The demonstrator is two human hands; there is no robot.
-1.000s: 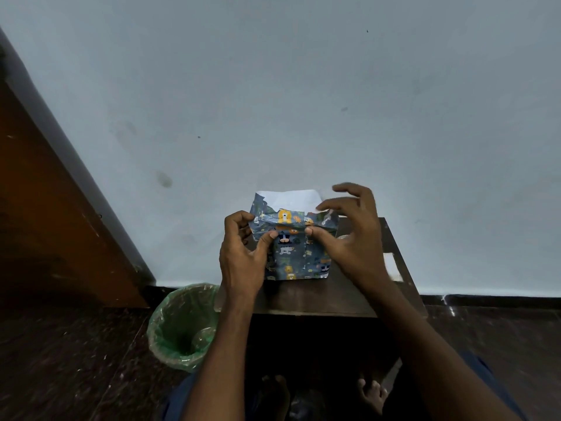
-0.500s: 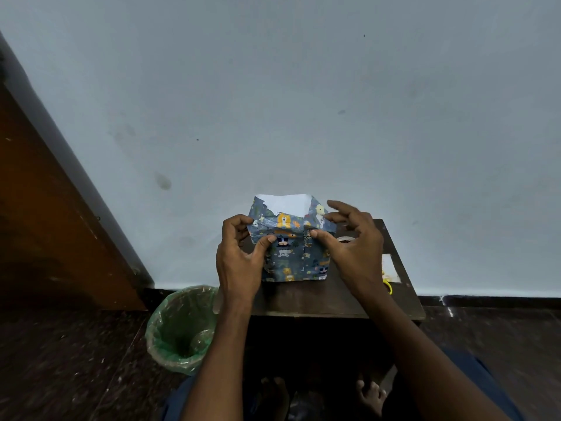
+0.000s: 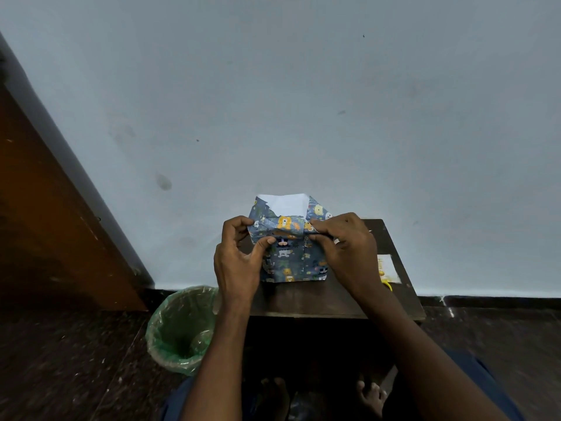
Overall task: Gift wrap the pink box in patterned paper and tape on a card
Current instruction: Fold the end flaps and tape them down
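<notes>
Nearest, on the dark floor to the left, stands a round bin with a green plastic bag (image 3: 182, 329) in it. Past it is the small dark brown wooden table (image 3: 318, 302), and the box wrapped in blue paper with little animal pictures (image 3: 293, 259) sits on it, near the middle. No pink shows, so the box looks covered on the sides we can see.

The step in hand looks like folding down the open top end of the paper. The left hand (image 3: 239, 262) has its fingers curled, and its thumb and fingers pinch the left top corner of the paper. The right hand (image 3: 343, 247) is curled too and pinches the right top corner, pressing the fold flat.

At the far side, a white flap of paper (image 3: 287, 203) stands up. Next, that flap probably needs folding down and taping.

On the right of the table lies a small pale card (image 3: 388, 267), not yet taped on.
</notes>
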